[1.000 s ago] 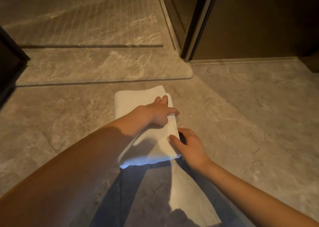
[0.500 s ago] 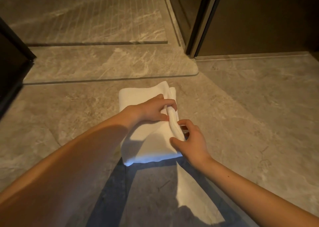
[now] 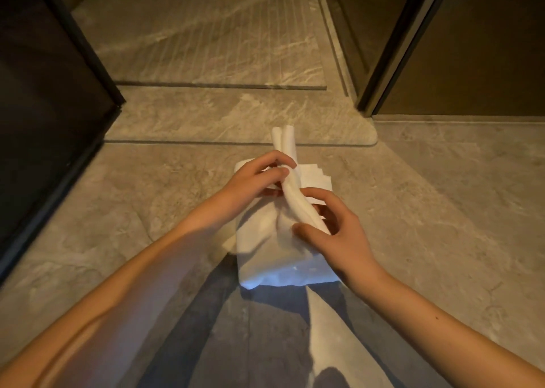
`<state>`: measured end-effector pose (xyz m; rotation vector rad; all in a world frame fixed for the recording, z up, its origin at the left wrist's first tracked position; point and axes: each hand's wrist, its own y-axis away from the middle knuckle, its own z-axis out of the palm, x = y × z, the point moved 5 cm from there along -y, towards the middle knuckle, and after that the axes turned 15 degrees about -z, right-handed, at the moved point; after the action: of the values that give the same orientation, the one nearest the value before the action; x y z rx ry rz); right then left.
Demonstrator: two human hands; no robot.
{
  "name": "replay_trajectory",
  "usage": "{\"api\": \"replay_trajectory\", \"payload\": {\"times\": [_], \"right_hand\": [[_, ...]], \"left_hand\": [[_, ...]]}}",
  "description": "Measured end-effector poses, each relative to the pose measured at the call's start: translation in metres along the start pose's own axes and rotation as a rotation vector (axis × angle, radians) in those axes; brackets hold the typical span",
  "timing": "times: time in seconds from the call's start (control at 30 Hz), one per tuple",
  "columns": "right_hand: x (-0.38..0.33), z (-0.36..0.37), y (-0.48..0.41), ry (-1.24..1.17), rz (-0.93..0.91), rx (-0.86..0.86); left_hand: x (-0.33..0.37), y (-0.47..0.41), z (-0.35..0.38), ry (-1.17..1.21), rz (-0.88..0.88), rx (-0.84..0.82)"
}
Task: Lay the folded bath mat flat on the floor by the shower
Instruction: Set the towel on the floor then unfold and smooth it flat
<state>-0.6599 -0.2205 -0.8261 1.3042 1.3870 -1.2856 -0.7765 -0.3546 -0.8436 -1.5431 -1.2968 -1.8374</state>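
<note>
Head-down view of a grey stone floor (image 3: 442,210) in dim warm light, with two bare forearms reaching forward. In the middle, a white bath mat (image 3: 274,258), folded into a thick rectangle, resting on the floor just short of the raised stone step (image 3: 236,119) at the shower's edge. Beyond the step, the grooved shower floor (image 3: 206,33). Dark panel (image 3: 44,92) at left, dark door frame (image 3: 392,48) at upper right.

Left grip (image 3: 256,178), a bare hand: thumb and fingers curled tight on the top layers, pinching them into a raised ridge, its far end poking up past the knuckles. Right grip (image 3: 333,234), also bare: half closed round the near end of the same ridge, thumb on one side, fingers arched over the other, a looser hold. Lower layers flat on the floor, stepped edges visible at the far right corner.

Judged as the start of unfolding. To do it well:
- Take only the top layers, not the whole stack.
- Keep both holds on one edge, well apart along it.
- Lift just clear and swing the flap over, probably toward the open floor at right.
- Set the edge down parallel to the step, then smooth outward from the middle.

Likely risk: a bunched grab dragging the whole mat askew.
</note>
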Motion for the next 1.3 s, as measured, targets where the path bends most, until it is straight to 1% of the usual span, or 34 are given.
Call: {"api": "replay_trajectory", "payload": {"times": [0.13,0.23,0.33,0.4,0.47,0.5,0.53,0.57,0.6,0.63,0.67,0.7,0.73,0.77,0.83,0.9,0.93,1.03,1.13,1.2,1.3], "right_hand": [[-0.009,0.035,-0.007,-0.115,0.013,-0.106],[-0.006,0.06,-0.011,-0.184,0.074,-0.185],[0.001,0.088,-0.015,-0.239,0.133,-0.285],[0.011,0.115,-0.013,-0.376,0.266,-0.349],[0.022,0.14,-0.01,-0.414,0.394,-0.38],[0.027,0.149,-0.011,-0.384,0.408,-0.374],[0.031,0.153,-0.013,-0.344,0.379,-0.346],[0.033,0.153,-0.017,-0.269,0.298,-0.308],[0.034,0.149,-0.021,-0.133,0.176,-0.277],[0.035,0.141,-0.023,0.056,0.04,-0.257],[0.038,0.133,-0.025,0.276,-0.088,-0.262],[0.042,0.125,-0.026,0.498,-0.178,-0.291],[0.05,0.118,-0.027,0.687,-0.212,-0.325],[0.059,0.112,-0.027,0.831,-0.207,-0.354],[0.076,0.103,-0.026,1.027,-0.163,-0.387],[0.09,0.096,-0.024,1.13,-0.113,-0.391],[0.097,0.091,-0.022,1.15,-0.076,-0.378],[0.111,0.081,-0.018,1.179,-0.02,-0.341],[0.118,0.078,-0.021,1.184,-0.062,-0.374],[0.12,0.073,-0.037,1.169,-0.12,-0.446],[0.12,0.061,-0.068,1.144,-0.291,-0.655]], "left_hand": [[0.004,0.029,-0.032,-0.02,0.059,0.107],[0.001,0.047,-0.061,-0.053,0.047,0.165],[-0.007,0.066,-0.09,-0.152,0.008,0.246],[-0.017,0.077,-0.11,-0.223,-0.033,0.294],[-0.03,0.087,-0.13,-0.3,-0.085,0.349],[-0.037,0.09,-0.14,-0.325,-0.107,0.372],[-0.044,0.093,-0.15,-0.333,-0.135,0.39],[-0.051,0.095,-0.16,-0.342,-0.18,0.412],[-0.057,0.096,-0.169,-0.354,-0.245,0.444],[-0.066,0.096,-0.177,-0.4,-0.331,0.484],[-0.075,0.096,-0.182,-0.558,-0.429,0.532],[-0.082,0.095,-0.181,-0.81,-0.488,0.587],[-0.087,0.093,-0.173,-1.04,-0.46,0.626],[-0.091,0.089,-0.158,-1.173,-0.349,0.628],[-0.102,0.077,-0.123,-1.24,-0.119,0.495],[-0.122,0.066,-0.099,-1.305,-0.039,0.363],[-0.133,0.062,-0.094,-1.327,-0.034,0.34],[-0.149,0.059,-0.092,-1.306,-0.004,0.377],[-0.153,0.061,-0.087,-1.262,0.052,0.453],[-0.153,0.065,-0.075,-1.235,-0.017,0.52],[-0.163,0.078,-0.043,-1.154,-0.273,0.527]]}}
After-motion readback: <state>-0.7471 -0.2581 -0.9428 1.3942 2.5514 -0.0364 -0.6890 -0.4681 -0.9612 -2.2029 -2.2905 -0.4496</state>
